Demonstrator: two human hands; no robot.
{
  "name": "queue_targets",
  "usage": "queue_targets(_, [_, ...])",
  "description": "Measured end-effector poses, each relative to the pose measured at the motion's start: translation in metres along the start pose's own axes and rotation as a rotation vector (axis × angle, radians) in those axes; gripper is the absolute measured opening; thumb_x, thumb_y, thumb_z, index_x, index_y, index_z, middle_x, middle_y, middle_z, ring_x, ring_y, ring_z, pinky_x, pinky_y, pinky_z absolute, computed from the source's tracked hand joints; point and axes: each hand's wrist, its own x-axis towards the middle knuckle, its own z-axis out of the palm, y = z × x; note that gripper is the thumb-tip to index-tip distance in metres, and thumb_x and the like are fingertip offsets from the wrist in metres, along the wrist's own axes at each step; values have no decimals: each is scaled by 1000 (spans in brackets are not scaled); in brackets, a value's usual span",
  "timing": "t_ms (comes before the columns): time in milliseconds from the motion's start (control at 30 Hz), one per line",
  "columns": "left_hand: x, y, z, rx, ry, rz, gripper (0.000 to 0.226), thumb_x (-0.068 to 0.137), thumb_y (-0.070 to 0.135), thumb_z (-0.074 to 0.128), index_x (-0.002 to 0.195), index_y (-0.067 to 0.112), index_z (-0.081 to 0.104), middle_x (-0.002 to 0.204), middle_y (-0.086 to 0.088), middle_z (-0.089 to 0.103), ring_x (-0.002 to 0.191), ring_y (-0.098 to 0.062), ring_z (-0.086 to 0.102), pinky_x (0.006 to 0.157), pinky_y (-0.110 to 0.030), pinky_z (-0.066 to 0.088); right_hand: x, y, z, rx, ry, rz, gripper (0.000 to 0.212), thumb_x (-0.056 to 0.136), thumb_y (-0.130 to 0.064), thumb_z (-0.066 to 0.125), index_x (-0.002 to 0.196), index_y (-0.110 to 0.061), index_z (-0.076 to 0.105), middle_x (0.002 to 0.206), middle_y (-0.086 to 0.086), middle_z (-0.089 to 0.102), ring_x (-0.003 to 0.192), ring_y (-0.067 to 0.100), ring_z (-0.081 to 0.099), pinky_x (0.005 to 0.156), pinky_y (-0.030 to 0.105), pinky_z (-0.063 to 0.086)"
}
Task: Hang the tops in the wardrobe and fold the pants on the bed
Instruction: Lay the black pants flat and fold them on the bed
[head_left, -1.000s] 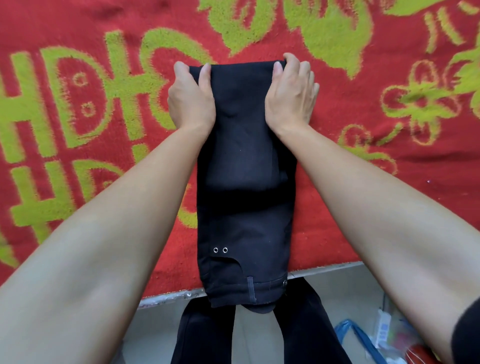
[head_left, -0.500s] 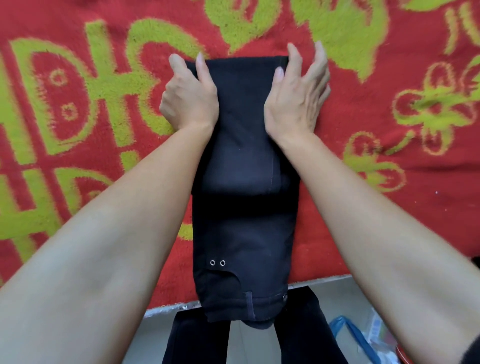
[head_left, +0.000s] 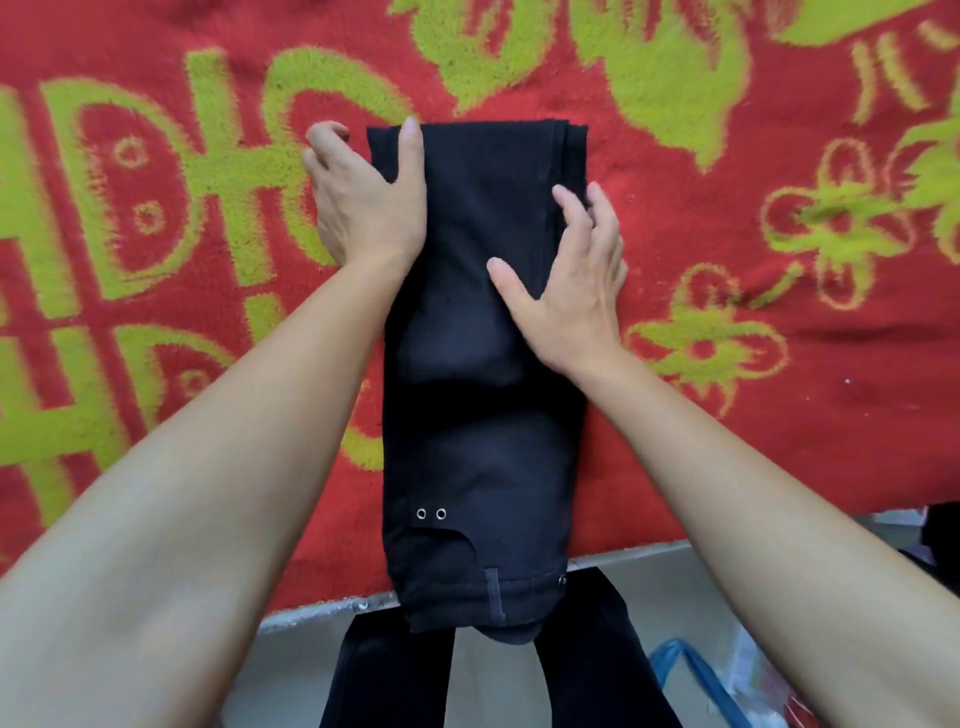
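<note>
The black pants are lying folded lengthwise on the red-and-green bed, the waistband hanging just past the near edge. The left hand is clasping the far left corner in its grip, thumb on top and fingers curling beside it, while the right hand is resting flat, its grip released. If that corner is getting lifted one-sided, I'd be expecting the stacked layers at the far right to be sliding apart, or the overhanging waistband dragging everything off.

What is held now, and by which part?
Left hand grips the pants at the far left edge, thumb on top; right hand only rests on them.
</note>
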Motion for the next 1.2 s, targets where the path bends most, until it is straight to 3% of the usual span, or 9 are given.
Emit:
queue_targets(100, [11,-2,-18,-236,-318,-128,83,77,54,73,139,14,34,120,2,52,107,-12,57,92,-30,46,59,-9,-24,159,-111,268,107,69,-60,79,151,-13,27,148,11,38,139,25,37,117,39,29])
queue_targets(167, [17,4,-31,-375,-522,-231,86,72,30,83,141,11,35,117,2,61,102,-13,65,85,-31,54,96,-15,-41,200,-318,419,102,61,-53,89,142,-12,42,138,6,54,128,22,53,109,37,42])
queue_targets(300, [25,28,-50,-427,-712,-162,31,77,-1,76,106,9,70,96,-2,76,87,-16,73,73,-29,59,128,-24,-74,299,-541,435,63,63,-33,93,117,-17,65,110,-3,72,102,15,69,92,33,55])
queue_targets(433, [39,74,-80,-518,-619,-32,37,76,-4,74,111,5,68,104,-7,73,95,-19,72,86,-34,58,144,-43,-119,425,-460,234,51,68,-29,89,114,-15,71,104,-6,76,95,8,72,86,31,57])
queue_targets(533, [43,106,-105,-466,-532,141,40,71,-1,73,107,13,63,99,1,68,88,-10,69,75,-21,55,148,-58,-150,412,-304,71,54,63,-33,90,107,-8,72,105,-1,75,93,8,71,90,34,58])
queue_targets(633, [33,116,-129,-297,-459,313,37,67,6,71,101,19,62,87,8,60,73,2,57,64,-15,48,131,-66,-169,288,-201,-40,42,58,-42,87,88,-18,70,82,-11,63,73,2,58,70,26,52])
queue_targets(867, [-99,32,-167,173,-308,659,31,63,16,64,93,12,57,92,-6,57,88,-29,51,73,-41,42,-23,-43,-165,-17,-199,-353,44,71,-18,73,114,-14,67,99,5,63,93,28,58,84,37,46])
queue_targets(1067, [-203,-69,-163,417,-470,689,57,60,4,66,116,12,66,98,-13,57,92,-35,53,72,-42,43,-147,-3,-114,-225,-391,-476,71,62,-13,81,131,-8,64,97,17,59,85,37,57,70,44,49])
queue_targets(1200, [-221,-98,-155,587,-699,669,60,67,8,66,127,13,63,108,-12,59,107,-36,53,81,-43,41,-174,18,-90,-246,-558,-457,70,77,-31,78,140,-9,56,107,16,58,98,35,56,85,45,46])
